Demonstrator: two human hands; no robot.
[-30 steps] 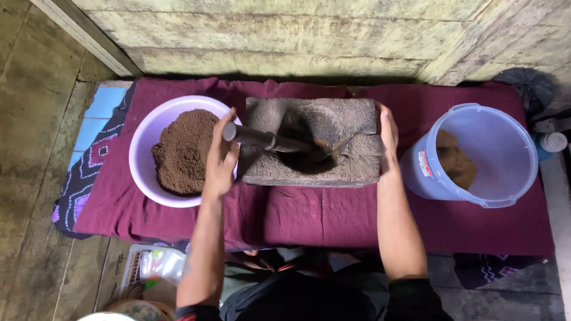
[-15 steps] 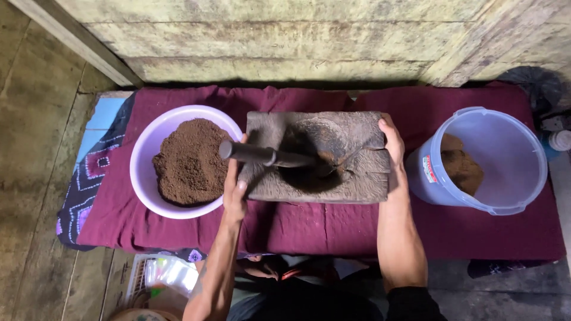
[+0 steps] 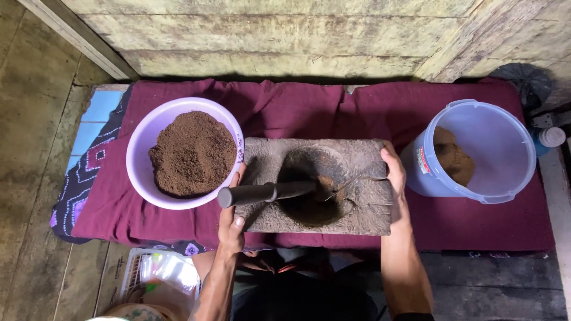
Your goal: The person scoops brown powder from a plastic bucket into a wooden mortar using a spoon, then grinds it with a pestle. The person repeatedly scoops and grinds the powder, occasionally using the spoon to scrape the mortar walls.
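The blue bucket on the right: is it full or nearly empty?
Nearly empty. The blue bucket holds only a small brown heap at one side; most of its inside is bare.
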